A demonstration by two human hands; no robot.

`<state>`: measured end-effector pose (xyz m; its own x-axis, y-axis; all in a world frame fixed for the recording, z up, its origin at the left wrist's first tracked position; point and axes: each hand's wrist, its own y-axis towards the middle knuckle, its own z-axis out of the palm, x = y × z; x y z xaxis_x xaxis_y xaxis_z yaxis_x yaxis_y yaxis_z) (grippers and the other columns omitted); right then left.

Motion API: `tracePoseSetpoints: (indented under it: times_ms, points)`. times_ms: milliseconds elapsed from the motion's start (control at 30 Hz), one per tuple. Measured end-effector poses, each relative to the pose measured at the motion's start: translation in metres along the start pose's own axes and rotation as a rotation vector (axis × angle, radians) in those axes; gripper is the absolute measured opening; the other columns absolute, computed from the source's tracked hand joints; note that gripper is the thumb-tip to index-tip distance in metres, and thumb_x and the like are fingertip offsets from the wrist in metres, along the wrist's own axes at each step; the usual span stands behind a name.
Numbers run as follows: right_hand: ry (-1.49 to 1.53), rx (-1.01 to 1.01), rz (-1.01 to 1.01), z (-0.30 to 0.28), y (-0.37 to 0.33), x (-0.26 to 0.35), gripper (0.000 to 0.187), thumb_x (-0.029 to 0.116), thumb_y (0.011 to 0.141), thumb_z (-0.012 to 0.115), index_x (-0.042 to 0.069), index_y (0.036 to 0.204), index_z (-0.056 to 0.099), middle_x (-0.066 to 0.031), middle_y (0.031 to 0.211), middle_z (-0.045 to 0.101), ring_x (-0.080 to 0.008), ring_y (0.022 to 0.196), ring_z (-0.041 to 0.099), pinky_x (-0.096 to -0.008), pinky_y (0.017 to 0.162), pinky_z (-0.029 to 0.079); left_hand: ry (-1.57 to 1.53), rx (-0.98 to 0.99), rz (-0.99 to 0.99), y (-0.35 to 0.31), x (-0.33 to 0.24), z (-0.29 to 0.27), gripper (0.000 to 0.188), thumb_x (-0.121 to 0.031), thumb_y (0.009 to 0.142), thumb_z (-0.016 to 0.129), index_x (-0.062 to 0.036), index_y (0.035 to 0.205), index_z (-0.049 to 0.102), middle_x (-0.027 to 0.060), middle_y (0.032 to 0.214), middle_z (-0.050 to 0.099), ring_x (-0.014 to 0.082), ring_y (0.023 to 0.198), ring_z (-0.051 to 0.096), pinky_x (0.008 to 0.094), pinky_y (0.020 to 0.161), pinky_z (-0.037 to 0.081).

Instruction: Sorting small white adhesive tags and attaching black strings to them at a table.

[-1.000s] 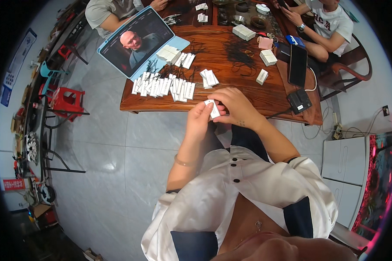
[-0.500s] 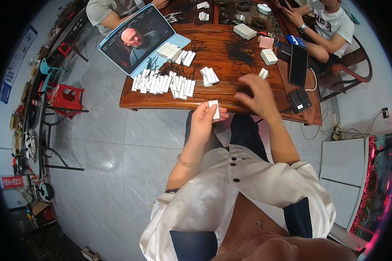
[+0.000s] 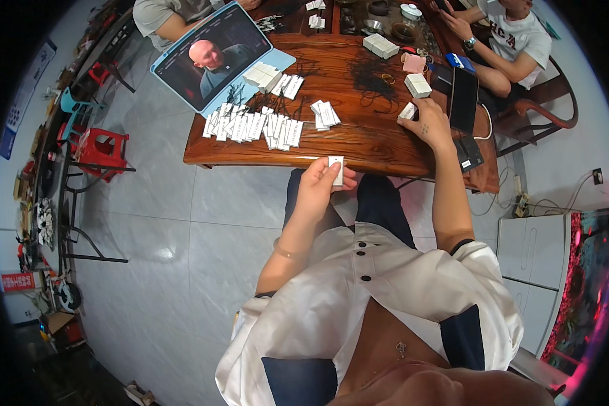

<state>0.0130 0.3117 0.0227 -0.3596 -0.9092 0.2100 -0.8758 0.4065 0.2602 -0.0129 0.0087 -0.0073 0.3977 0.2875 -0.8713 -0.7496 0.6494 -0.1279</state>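
Close to the table's near edge, my left hand [image 3: 320, 183] pinches a small white tag [image 3: 336, 170] with a dark hole near its top, thumb across its face. My right hand [image 3: 432, 126] is at the table's right side, its thumb and fingers closed about a short stack of white tags [image 3: 407, 111]. A taller stack of white tags [image 3: 418, 85] stands just beyond it. Between my hands and farther off lies a small fanned pile of tags [image 3: 326, 116]. Many strung tags [image 3: 250, 127] are spread in overlapping rows at the left.
A tablet in a light blue case [image 3: 213, 61] leans at the table's left. Loose black cords [image 3: 374, 76] lie mid-table. A phone [image 3: 463, 101] and a black box [image 3: 468, 154] are at the right. Two people sit across, one with a watch [image 3: 469, 42]. A red stool [image 3: 105, 154] stands left.
My right hand has moved right and away from me, from above the table's near edge to the short stack, and its fingers have closed there. The left hand still holds the tag.
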Motion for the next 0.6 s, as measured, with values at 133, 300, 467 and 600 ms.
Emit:
tracePoseSetpoints:
  times_ms: [133, 300, 467, 600]
  points:
    - [-0.062, 0.068, 0.030, -0.005, 0.004, 0.006, 0.062, 0.046, 0.067, 0.076, 0.004, 0.111, 0.063, -0.0164, 0.115, 0.059, -0.0331, 0.110, 0.054, -0.0436, 0.091, 0.044, 0.002, -0.006, -0.003, 0.001, 0.000, -0.001, 0.020, -0.017, 0.098, 0.047, 0.0012, 0.104, 0.054, 0.0141, 0.091, 0.065, 0.0189, 0.076, 0.066, 0.0301, 0.070, 0.055]
    - [-0.002, 0.042, 0.034, -0.006, -0.001, 0.006, 0.063, 0.048, 0.069, 0.074, 0.004, 0.112, 0.062, -0.0150, 0.110, 0.060, -0.0311, 0.106, 0.056, -0.0388, 0.090, 0.045, -0.019, 0.000, -0.007, 0.002, -0.002, -0.001, 0.018, -0.018, 0.098, 0.049, -0.0015, 0.100, 0.055, 0.0134, 0.090, 0.065, 0.0196, 0.075, 0.066, 0.0322, 0.068, 0.056]
    - [0.043, 0.026, 0.077, -0.005, 0.000, 0.006, 0.060, 0.047, 0.070, 0.074, 0.004, 0.111, 0.062, -0.0160, 0.109, 0.060, -0.0320, 0.104, 0.057, -0.0405, 0.088, 0.045, -0.034, 0.007, -0.003, 0.001, -0.005, -0.002, 0.017, -0.018, 0.098, 0.047, -0.0023, 0.100, 0.054, 0.0115, 0.088, 0.064, 0.0164, 0.072, 0.063, 0.0316, 0.067, 0.055]
    - [0.094, -0.108, -0.015, 0.007, -0.002, -0.010, 0.059, 0.043, 0.070, 0.075, 0.004, 0.113, 0.061, -0.0165, 0.108, 0.060, -0.0334, 0.104, 0.057, -0.0425, 0.088, 0.046, -0.063, -0.002, 0.009, 0.000, -0.005, -0.002, 0.017, -0.018, 0.099, 0.045, -0.0035, 0.099, 0.053, 0.0085, 0.083, 0.061, 0.0117, 0.066, 0.056, 0.0283, 0.063, 0.052]
